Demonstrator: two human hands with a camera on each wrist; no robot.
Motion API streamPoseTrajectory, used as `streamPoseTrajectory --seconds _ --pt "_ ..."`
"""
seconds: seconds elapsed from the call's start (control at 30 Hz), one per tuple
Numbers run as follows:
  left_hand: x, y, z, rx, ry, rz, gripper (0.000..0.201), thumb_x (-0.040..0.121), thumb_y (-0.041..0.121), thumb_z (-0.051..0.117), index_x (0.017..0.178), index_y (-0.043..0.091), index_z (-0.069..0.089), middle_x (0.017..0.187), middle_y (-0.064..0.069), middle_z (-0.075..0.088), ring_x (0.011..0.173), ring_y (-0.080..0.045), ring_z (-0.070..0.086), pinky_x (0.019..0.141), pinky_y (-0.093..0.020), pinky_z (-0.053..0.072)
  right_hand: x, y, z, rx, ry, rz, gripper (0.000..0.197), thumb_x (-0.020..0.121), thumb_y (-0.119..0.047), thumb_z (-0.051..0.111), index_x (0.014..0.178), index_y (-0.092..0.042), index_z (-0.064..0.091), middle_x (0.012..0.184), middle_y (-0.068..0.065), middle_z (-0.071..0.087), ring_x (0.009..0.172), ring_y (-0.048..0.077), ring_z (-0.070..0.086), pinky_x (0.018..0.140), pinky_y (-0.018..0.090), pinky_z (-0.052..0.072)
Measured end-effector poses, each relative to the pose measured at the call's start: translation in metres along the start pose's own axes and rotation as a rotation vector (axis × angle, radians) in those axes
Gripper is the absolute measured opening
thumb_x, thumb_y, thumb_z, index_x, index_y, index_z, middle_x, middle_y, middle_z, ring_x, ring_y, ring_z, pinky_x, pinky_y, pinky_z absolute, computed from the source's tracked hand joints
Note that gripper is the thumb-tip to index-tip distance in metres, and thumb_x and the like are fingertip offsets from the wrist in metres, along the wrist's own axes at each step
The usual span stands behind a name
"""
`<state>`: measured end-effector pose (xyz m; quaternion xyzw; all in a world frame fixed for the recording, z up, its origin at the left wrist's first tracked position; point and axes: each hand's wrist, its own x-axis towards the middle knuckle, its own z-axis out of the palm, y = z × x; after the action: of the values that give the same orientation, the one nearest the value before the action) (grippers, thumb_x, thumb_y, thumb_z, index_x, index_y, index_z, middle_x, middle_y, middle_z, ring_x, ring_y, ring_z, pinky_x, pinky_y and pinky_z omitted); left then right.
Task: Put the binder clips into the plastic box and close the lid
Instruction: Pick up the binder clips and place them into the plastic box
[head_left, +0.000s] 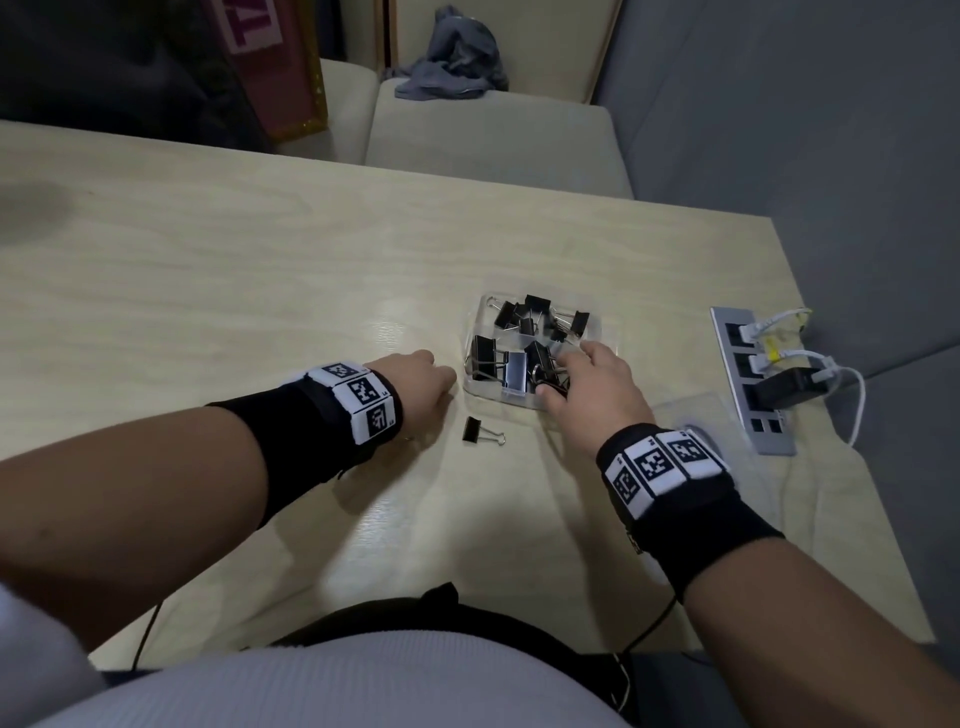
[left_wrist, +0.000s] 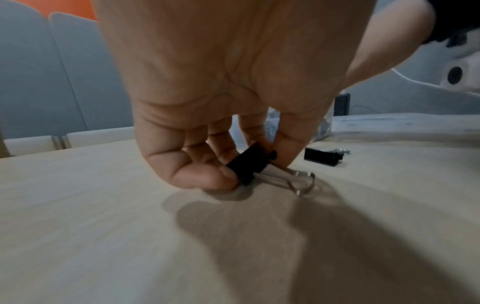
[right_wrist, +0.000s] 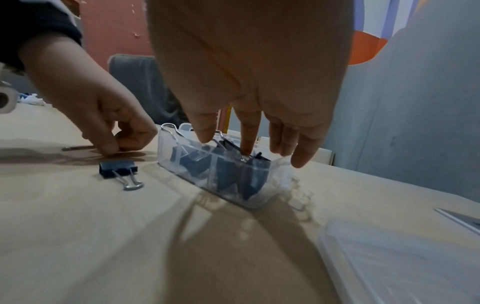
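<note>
A clear plastic box (head_left: 537, 402) stands open on the table, holding several black binder clips (head_left: 535, 317). My right hand (head_left: 563, 374) hovers over its near compartment with fingers straight, the index fingertip (right_wrist: 246, 151) touching the clips inside the box (right_wrist: 207, 186). Left of the box, my left hand (head_left: 436, 376) is down on the table and pinches one black binder clip (left_wrist: 249, 164) between thumb and fingers; that clip is hidden in the head view. Another loose clip (head_left: 483, 431) lies on the table between my hands, also seen as the loose clip (right_wrist: 118, 167). The clear lid (head_left: 696, 413) lies flat to the right of the box.
A grey power strip (head_left: 766, 431) with white cables and a black adapter sits at the table's right edge, close behind the lid. The light wooden table (head_left: 260, 260) stretches left and far. Cream chairs stand beyond its far edge.
</note>
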<state>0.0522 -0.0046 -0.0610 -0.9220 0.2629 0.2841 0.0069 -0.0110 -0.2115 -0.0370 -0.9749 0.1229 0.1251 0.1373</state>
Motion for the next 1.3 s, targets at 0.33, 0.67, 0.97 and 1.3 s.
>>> streamPoseTrajectory --seconds 0.33,0.67,0.97,1.3 --pt "0.003 -0.009 -0.056 -0.307 0.388 -0.085 0.025 0.092 0.027 0.054 0.113 0.014 0.052 0.112 -0.012 0.057 0.086 -0.026 0.056 0.076 -0.033 0.045 -0.027 -0.001 0.008 0.003 -0.022 -0.04 0.037 0.092 -0.04 0.054 0.125 -0.022 0.056 0.155 0.007 0.025 0.141 0.026 0.022 0.109 0.044 0.033" --pt "0.024 0.018 -0.057 -0.447 0.488 0.006 0.033 0.095 0.033 0.054 0.124 0.016 0.052 0.119 -0.01 0.061 0.102 -0.027 0.061 0.088 -0.036 0.046 -0.053 -0.003 0.019 -0.007 -0.026 -0.089 0.035 0.092 -0.035 0.055 0.124 -0.021 0.057 0.155 0.007 0.025 0.142 0.026 0.021 0.11 0.043 0.031" --pt "0.013 -0.001 -0.032 -0.198 0.212 0.045 0.052 0.096 0.019 0.046 0.147 0.02 0.034 0.151 -0.007 0.04 0.131 -0.028 0.048 0.106 -0.039 0.04 -0.072 -0.046 0.05 -0.067 -0.031 -0.634 0.04 0.087 -0.005 0.052 0.126 -0.015 0.054 0.131 0.009 0.055 0.114 0.029 0.051 0.094 0.048 0.047" --pt "0.004 -0.014 -0.025 -0.236 0.195 0.009 0.054 0.099 0.033 0.048 0.149 0.027 0.029 0.126 -0.011 0.064 0.112 -0.03 0.061 0.091 -0.037 0.046 -0.071 -0.039 0.055 -0.198 -0.272 -0.418 0.018 0.092 -0.005 0.044 0.109 -0.01 0.048 0.122 0.014 0.042 0.115 0.035 0.04 0.08 0.045 0.046"
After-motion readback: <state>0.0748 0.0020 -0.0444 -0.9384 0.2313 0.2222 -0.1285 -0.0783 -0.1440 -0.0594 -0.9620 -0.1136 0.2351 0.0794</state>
